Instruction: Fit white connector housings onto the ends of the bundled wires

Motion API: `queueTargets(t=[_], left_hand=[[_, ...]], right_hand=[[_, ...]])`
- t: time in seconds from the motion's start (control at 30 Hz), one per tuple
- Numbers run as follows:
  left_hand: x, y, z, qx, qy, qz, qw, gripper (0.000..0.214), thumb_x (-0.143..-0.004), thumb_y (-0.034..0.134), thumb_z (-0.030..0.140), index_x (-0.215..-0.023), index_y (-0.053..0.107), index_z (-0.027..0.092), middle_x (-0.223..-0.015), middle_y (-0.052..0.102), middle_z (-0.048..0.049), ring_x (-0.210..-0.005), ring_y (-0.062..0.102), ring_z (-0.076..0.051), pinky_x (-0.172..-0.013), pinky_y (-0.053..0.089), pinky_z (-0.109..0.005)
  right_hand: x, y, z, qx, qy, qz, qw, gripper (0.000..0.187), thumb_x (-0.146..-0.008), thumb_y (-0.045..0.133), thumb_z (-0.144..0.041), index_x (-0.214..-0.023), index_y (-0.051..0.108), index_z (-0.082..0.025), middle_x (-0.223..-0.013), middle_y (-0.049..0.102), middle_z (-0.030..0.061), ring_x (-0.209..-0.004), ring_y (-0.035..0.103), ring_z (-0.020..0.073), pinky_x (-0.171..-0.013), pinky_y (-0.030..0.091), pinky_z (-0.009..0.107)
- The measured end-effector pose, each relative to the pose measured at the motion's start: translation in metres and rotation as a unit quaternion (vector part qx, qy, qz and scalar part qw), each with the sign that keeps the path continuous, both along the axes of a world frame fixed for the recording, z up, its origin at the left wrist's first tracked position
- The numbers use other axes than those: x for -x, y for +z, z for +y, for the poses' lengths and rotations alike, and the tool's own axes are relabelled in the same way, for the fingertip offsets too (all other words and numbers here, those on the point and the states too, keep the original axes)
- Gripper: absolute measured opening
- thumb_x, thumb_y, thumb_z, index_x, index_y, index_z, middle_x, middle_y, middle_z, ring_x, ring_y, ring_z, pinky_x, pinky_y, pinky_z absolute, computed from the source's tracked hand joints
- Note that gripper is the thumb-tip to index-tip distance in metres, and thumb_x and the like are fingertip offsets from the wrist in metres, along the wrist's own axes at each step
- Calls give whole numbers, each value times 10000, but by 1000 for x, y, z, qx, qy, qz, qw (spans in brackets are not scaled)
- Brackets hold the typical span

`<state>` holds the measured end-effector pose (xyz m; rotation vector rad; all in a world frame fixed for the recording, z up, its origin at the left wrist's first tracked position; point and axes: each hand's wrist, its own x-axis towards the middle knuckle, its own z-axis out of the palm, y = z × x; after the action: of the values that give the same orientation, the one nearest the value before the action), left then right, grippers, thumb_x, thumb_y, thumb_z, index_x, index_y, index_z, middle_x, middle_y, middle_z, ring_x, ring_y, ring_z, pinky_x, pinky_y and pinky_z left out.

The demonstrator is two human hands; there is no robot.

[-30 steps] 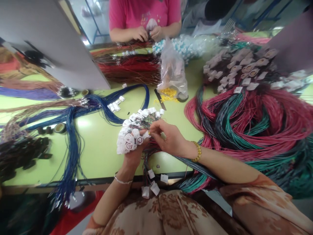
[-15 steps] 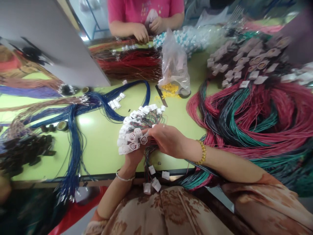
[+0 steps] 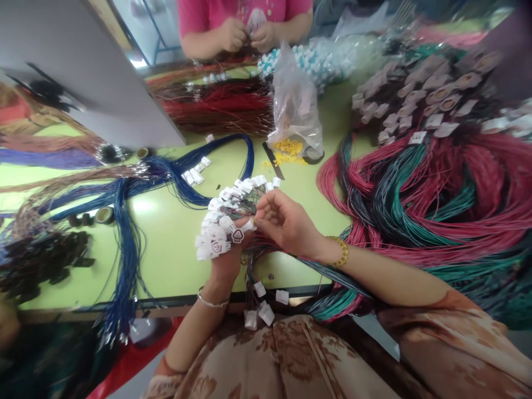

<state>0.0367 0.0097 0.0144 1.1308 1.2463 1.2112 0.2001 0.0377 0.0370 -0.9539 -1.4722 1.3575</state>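
My left hand (image 3: 228,261) is closed around a fanned bunch of white wire connectors (image 3: 215,217), whose wires spread behind them; its fingers are largely hidden under the bunch. Beside it, my right hand (image 3: 282,221) pinches one white connector (image 3: 248,225) at the right edge of the bunch with thumb and forefinger, the other fingers curled. Dark wires run from under my hands toward the right. Below them, several white connectors (image 3: 265,313) hang over the table's front edge.
A clear bag (image 3: 296,105) stands behind yellow pieces (image 3: 287,152). Blue wires (image 3: 127,238) lie left, and red, black and green wires (image 3: 424,194) are heaped right. A grey panel (image 3: 91,61) rises at upper left. Across the table, a co-worker's hands (image 3: 249,36) are close together.
My right hand has risen slightly and its fingers have curled more, with a white connector now showing at its fingertips. The connectors in my left hand have shifted. The co-worker's hands have lifted.
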Motion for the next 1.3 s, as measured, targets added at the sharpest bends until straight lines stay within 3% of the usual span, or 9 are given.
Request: queueTargets(t=[0.13, 0.27, 0.37, 0.57, 0.77, 0.9, 1.0, 1.13, 1.3], left_hand=[[0, -5, 0, 29, 16, -49, 998, 279, -724, 821, 434, -880, 813, 203, -871, 798, -45, -830, 739, -229, -846, 624, -373], [5, -16, -3, 16, 25, -35, 999, 268, -754, 816, 392, -948, 812, 208, -936, 801, -48, -866, 739, -230, -868, 618, -376], [6, -17, -4, 7, 30, -9, 999, 257, -765, 817, 375, -963, 810, 212, -954, 802, -49, -879, 739, -232, -888, 616, -390], [5, -18, -3, 36, 49, -45, 997, 331, -728, 845, 409, -983, 807, 201, -975, 802, -56, -864, 736, -217, -859, 613, -367], [5, -20, -2, 39, 57, -68, 995, 316, -717, 848, 394, -963, 808, 201, -932, 800, -50, -824, 726, -202, -821, 605, -341], [3, -13, -1, 49, 49, -103, 992, 276, -697, 855, 378, -909, 812, 206, -840, 786, -28, -744, 706, -175, -790, 600, -322], [2, -10, 0, 52, 35, -126, 990, 256, -701, 845, 376, -893, 812, 210, -822, 781, -24, -737, 709, -180, -805, 604, -338], [2, -12, 0, 45, 40, -112, 992, 240, -701, 839, 363, -884, 808, 211, -886, 794, -32, -816, 729, -209, -873, 601, -371], [5, -19, -2, 31, 36, -100, 994, 244, -707, 846, 344, -915, 810, 222, -944, 802, -33, -870, 733, -213, -863, 605, -343]], right_hand=[[-2, 1, 6, 73, 39, 14, 996, 189, -849, 689, -253, -951, 542, -189, -768, 610, -17, -633, 561, 93, -600, 500, 241], [-3, 0, 7, 93, 70, 4, 993, 139, -884, 670, -277, -879, 565, -186, -694, 613, -23, -589, 536, 96, -554, 473, 240], [-4, -1, 9, 106, 69, 7, 992, 160, -880, 683, -281, -851, 563, -179, -665, 616, -33, -553, 537, 83, -519, 454, 217], [-5, -4, 17, 187, 35, 105, 976, 272, -803, 779, -329, -874, 564, -179, -713, 686, -9, -627, 670, 115, -598, 573, 252], [-9, -3, 22, 189, 36, 141, 971, 300, -760, 825, -349, -895, 633, -163, -735, 687, -7, -632, 661, 105, -618, 577, 254], [-8, -1, 15, 108, 61, 69, 990, 189, -861, 728, -326, -937, 669, -163, -722, 690, -2, -616, 643, 107, -615, 554, 262], [-5, -1, 9, -33, 33, -11, 999, 94, -929, 636, -252, -946, 686, -175, -786, 695, 14, -685, 642, 115, -659, 542, 271], [-4, -4, 7, -214, -14, -75, 974, 99, -954, 594, -174, -928, 689, -187, -876, 697, 39, -819, 646, 135, -756, 532, 289], [-4, -1, 5, -244, -15, -101, 965, 83, -966, 564, -155, -957, 643, -174, -844, 666, 32, -766, 615, 125, -699, 501, 254]])
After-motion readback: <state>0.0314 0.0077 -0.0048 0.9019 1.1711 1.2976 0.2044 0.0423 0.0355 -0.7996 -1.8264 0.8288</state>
